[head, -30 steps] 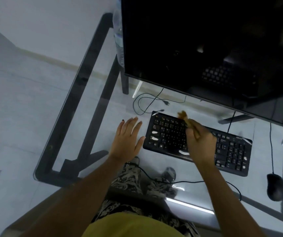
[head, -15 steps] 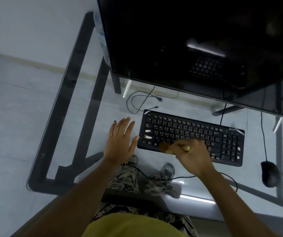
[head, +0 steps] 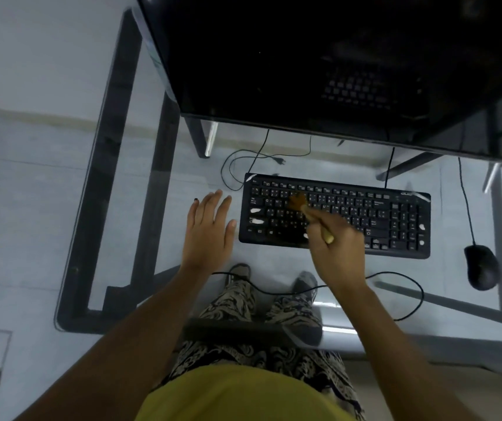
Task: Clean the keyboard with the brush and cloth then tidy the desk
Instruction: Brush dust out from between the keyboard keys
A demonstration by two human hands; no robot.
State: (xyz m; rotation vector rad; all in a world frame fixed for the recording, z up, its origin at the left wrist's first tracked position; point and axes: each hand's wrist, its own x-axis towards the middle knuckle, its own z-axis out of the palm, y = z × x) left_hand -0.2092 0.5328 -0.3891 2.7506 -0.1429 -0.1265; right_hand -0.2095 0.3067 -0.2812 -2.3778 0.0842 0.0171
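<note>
A black keyboard (head: 395, 214) lies on the glass desk (head: 152, 232) in front of me. My right hand (head: 339, 253) grips a small wooden-handled brush (head: 307, 209) over the keyboard's near middle. The brown bristles touch the keys in the left half. My left hand (head: 208, 230) rests flat on the glass just left of the keyboard, fingers straight. No cloth is in view.
A large dark monitor (head: 334, 62) overhangs the back of the desk. A black mouse (head: 482, 266) with its cable sits at the right. A loose cable (head: 243, 165) curls behind the keyboard. My legs and feet show through the glass.
The brush has swung from the keyboard's near edge up onto the left-half keys, bristles now pointing up-left. My left hand has stayed flat beside the keyboard.
</note>
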